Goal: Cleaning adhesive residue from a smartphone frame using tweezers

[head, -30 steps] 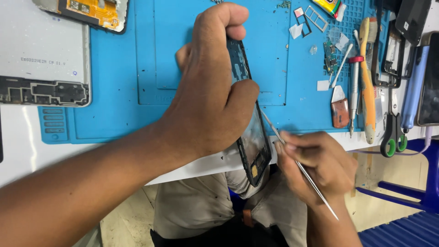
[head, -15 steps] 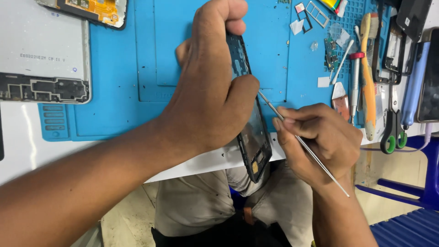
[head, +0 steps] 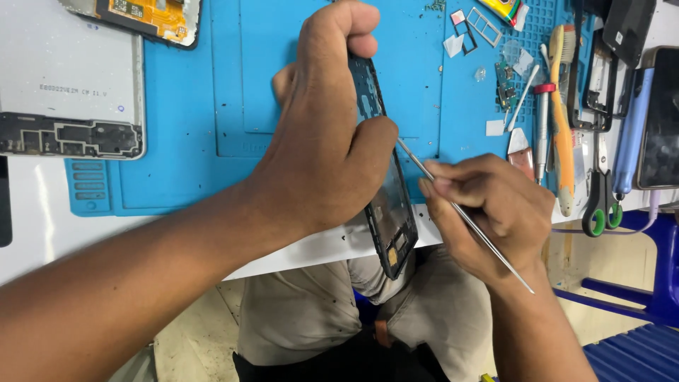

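Head view: left hand (head: 322,155) grips the phone frame (head: 385,205) on edge above the blue mat (head: 212,106); right hand (head: 491,212) pinches a metal pick (head: 463,212), tip touching the frame.

A phone repair workbench: blue work mat (head: 212,106), scattered screwdrivers (head: 542,127), opened phone back (head: 67,78).

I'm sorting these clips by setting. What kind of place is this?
Most likely a phone repair bench. A left hand holds a bare phone frame over a blue work mat, a right hand works a thin metal probe, and scissors lie nearby.
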